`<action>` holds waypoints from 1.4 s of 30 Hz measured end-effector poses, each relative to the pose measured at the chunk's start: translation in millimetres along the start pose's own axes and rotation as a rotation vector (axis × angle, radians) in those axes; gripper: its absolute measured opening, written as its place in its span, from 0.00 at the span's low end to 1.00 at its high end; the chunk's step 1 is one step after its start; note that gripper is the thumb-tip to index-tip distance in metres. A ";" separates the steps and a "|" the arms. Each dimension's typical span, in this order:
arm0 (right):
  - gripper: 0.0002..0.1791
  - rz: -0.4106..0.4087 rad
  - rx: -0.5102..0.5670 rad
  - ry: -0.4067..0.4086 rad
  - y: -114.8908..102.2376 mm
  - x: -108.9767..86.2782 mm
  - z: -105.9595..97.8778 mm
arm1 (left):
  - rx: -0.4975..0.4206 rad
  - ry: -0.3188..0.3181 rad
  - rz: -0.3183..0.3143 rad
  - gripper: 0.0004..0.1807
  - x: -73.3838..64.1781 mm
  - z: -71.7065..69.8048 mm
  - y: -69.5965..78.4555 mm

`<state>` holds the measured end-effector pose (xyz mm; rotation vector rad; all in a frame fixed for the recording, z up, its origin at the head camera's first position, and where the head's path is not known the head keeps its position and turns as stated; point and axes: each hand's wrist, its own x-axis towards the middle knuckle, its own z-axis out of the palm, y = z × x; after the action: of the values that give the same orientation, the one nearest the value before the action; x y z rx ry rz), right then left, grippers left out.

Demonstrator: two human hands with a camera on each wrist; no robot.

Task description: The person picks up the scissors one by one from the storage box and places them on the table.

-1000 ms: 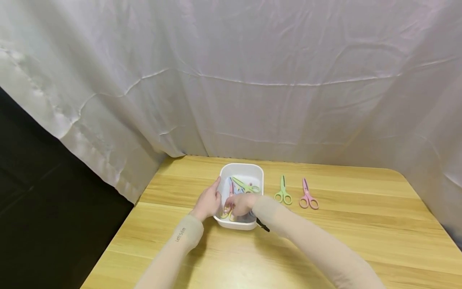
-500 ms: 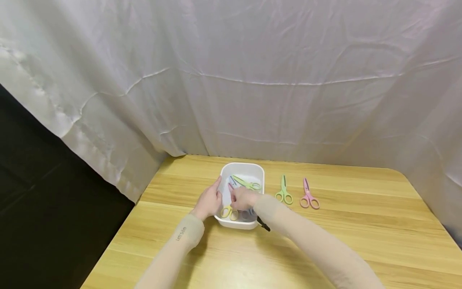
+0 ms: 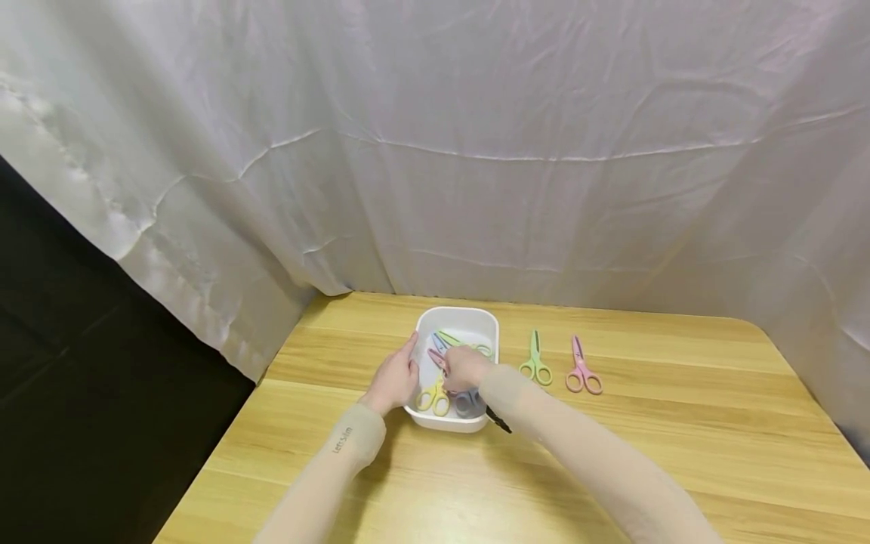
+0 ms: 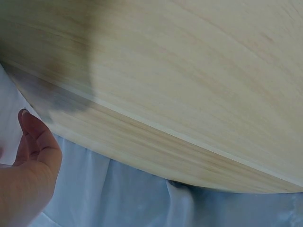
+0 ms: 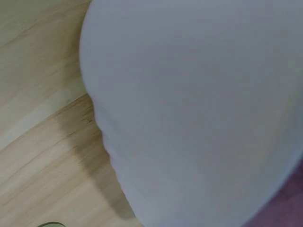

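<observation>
A white plastic bin [image 3: 457, 425] holds several pairs of scissors. My left hand [image 3: 393, 381] grips the bin's left side; in the left wrist view its bent fingers [image 4: 45, 144] lie against the white wall. Inside the bin my right hand [image 3: 464, 368] holds pink scissors [image 3: 437, 359], blades pointing up-left and handles largely hidden under the hand. Yellow-handled scissors [image 3: 433, 399] lie at the near left of the bin, beside grey-blue handles [image 3: 466, 404]. Farther back are blue blades [image 3: 440, 344] and green scissors [image 3: 448, 338], partly covered. The right wrist view is mostly filled by the bin's outer wall [image 5: 189, 118].
Right of the bin, green scissors [image 3: 535, 359] and pink scissors [image 3: 581, 366] lie on the wooden table [image 3: 680, 423], blades away from me. A pale curtain [image 3: 476, 211] hangs behind the table. A black strap end [image 3: 499, 420] hangs from my right wrist.
The pink scissors in the bin have swung from nearly upright to slanted, drawn right with my right hand. More of the yellow and grey-blue handles shows. My left hand has stayed put.
</observation>
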<state>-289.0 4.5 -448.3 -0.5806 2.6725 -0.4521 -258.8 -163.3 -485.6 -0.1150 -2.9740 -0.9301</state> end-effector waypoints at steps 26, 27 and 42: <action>0.06 0.017 0.198 0.001 8.3 -7.1 2.9 | 0.009 0.019 0.010 0.33 -0.2 1.4 0.9; 0.07 0.015 0.216 -0.001 8.5 -8.4 2.4 | 0.011 0.018 0.010 0.33 -0.3 1.0 1.0; 0.09 -0.054 0.445 0.054 20.4 -15.3 -2.0 | 0.082 -0.011 -0.004 0.34 -0.2 0.4 4.3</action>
<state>-283.7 29.5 -449.9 -0.5074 2.4881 -1.0537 -258.3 -159.6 -483.5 -0.1120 -3.0180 -0.8090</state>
